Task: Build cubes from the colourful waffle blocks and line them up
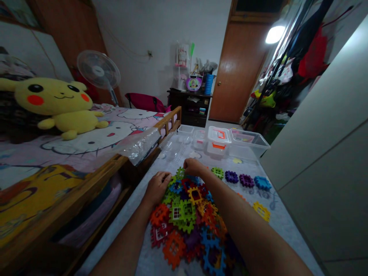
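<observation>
A heap of colourful plastic interlocking tiles (pixel 184 214), notched along their edges and some with window cut-outs, lies on the table before me. My left hand (pixel 157 188) rests at the heap's left side, fingers loosely bent over green and blue tiles. At the far end of the heap, my right hand (pixel 194 167) is closed with its fingertips pointing down; what they grip is hidden. Right beside those fingertips is a green tile (pixel 180 173). To the right stand a separate green piece (pixel 217 173), two purple ones (pixel 231 176) and a blue one (pixel 262 183) in a row.
Clear plastic boxes (pixel 220 143), one with orange latches, stand at the table's far end. A yellow tile (pixel 261 211) lies to the right. Along the left runs a wooden bed rail (pixel 115 165), with a yellow plush toy (pixel 63 103) on the bed. A pale cabinet (pixel 322 172) borders the right.
</observation>
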A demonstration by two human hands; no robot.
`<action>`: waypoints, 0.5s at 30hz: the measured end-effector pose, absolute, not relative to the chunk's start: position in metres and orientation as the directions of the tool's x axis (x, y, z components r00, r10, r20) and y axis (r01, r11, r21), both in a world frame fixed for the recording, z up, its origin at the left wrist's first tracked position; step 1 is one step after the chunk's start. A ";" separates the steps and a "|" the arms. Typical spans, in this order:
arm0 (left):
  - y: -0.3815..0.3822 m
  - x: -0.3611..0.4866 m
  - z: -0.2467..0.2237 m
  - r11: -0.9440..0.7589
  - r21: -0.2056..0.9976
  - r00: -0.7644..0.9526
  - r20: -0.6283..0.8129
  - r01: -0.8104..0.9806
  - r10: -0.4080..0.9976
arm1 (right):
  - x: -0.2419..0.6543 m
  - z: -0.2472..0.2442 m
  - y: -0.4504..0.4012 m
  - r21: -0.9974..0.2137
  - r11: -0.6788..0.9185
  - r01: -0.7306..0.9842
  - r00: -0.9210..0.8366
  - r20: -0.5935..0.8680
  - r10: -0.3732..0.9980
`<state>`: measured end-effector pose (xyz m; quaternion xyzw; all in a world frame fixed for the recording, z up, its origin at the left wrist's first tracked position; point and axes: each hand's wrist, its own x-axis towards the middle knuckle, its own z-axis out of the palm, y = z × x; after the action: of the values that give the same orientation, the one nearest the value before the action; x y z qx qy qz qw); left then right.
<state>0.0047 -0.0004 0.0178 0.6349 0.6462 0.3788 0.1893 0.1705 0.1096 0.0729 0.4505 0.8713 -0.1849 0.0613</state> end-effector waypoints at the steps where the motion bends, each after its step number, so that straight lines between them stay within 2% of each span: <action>1: -0.001 0.005 0.018 -0.092 0.727 -0.117 0.231 0.680 0.966 | 0.172 0.074 0.110 -0.280 0.522 0.806 -0.587 -0.262 0.766; 6: -0.001 0.005 0.019 -0.090 0.718 -0.119 0.236 0.690 0.964 | 0.176 0.076 0.111 -0.331 0.513 0.792 -0.571 -0.104 0.814; 10: -0.001 0.006 0.020 -0.084 0.708 -0.115 0.229 0.701 0.966 | 0.179 0.075 0.108 -0.312 0.547 0.777 -0.568 0.026 0.822; 15: 0.000 0.006 0.020 -0.087 0.712 -0.113 0.229 0.697 0.967 | 0.183 0.073 0.108 -0.282 0.631 0.723 -0.667 -0.044 0.744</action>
<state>0.0059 -0.0003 0.0202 0.6400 0.6500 0.3660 0.1843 0.1828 0.1078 0.0733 0.4064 0.9022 -0.1392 -0.0382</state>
